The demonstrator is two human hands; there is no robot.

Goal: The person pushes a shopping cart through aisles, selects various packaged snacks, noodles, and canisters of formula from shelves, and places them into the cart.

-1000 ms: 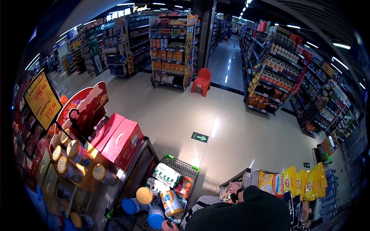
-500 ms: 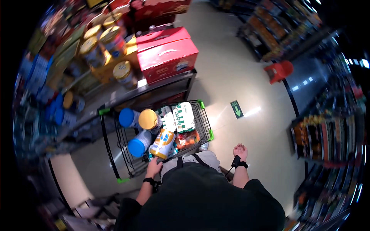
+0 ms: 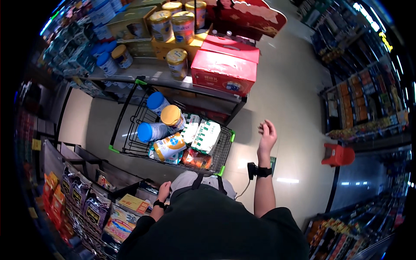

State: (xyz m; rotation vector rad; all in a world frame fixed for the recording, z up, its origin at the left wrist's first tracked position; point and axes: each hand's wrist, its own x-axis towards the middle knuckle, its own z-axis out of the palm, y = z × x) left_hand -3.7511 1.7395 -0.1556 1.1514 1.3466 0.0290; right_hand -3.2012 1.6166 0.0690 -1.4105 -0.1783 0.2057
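A black wire shopping cart (image 3: pixel 130 151) with green corners stands in front of me. Inside it are two blue-lidded cans (image 3: pixel 157 102), a yellow-lidded can (image 3: pixel 172 117) and a white and orange can (image 3: pixel 170 147) on its side. Green and white packages (image 3: pixel 206 137) and a bag of orange items (image 3: pixel 197 159) lie beside them. My right hand (image 3: pixel 268 135) is raised to the right of the cart, fingers apart and slightly bent, with nothing in it. Low beside my waist, my left hand (image 3: pixel 164 191) is apart from the cart, its fingers curled in and nothing visible in them.
Beyond the cart, a display table (image 3: pixel 143 71) carries a red gift box (image 3: pixel 225 69) and several gold-topped cans (image 3: pixel 182 27). Bagged goods (image 3: pixel 93 208) hang on a rack at my left. A red stool (image 3: pixel 337 154) stands on the right, near stocked shelves (image 3: pixel 364 102).
My left hand has come away from the cart's near side, beside the white and orange can. My right hand has risen forward. The view has turned, with the display shifting right.
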